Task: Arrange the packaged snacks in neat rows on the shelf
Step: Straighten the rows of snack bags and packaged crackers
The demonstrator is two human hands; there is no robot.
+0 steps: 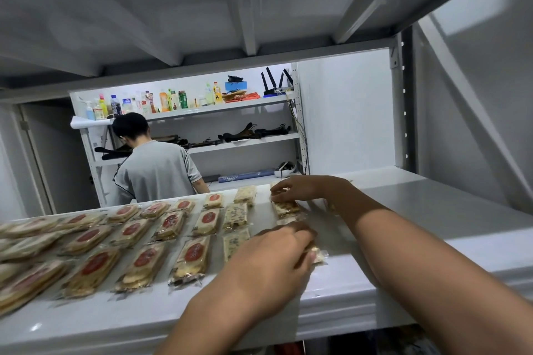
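L hand (271, 262) is curled on the near packet (317, 255) at the shelf (403, 210) front, R hand (297, 190) pinches the far packet (285, 207) straight behind it, both long axes front-to-back, approx in line

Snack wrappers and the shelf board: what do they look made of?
Snack wrappers: thin clear plastic film, glossy; the biscuits show through and crimped ends catch the light. Shelf board: probably painted or coated metal, smooth light grey, semi-gloss; it shows soft reflections and a folded front lip.
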